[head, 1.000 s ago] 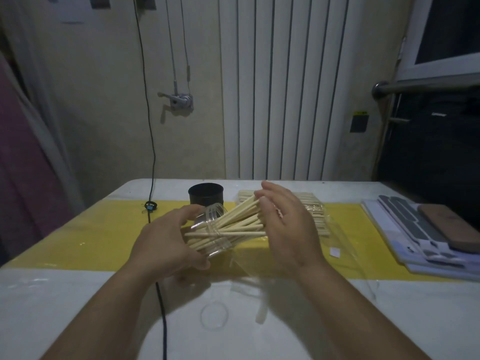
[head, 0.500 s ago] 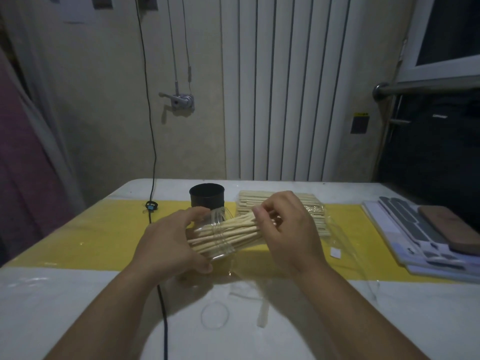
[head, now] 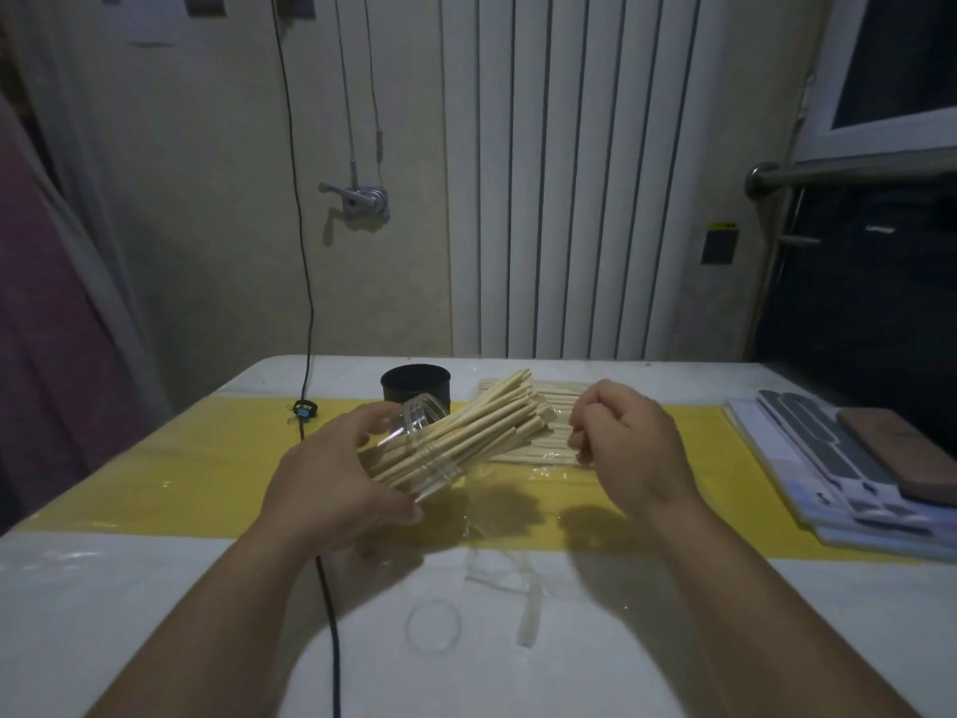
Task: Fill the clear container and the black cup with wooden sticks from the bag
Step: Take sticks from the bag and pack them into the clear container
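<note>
Left hand [head: 331, 479] grips the tilted clear container [head: 440, 471] of wooden sticks [head: 487, 419]; right hand [head: 626, 448] curled, empty. Black cup [head: 414, 388] right behind, bag [head: 556, 450] beside, cable [head: 331, 640] passing under the left wrist.

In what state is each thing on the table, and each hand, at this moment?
Clear container: tilted, held by left hand, sticks poking out.
Black cup: upright, on table.
Bag: flat, sticks inside.
Lid: off, flat on table.
Right hand: fingers curled, holding nothing visible.
</note>
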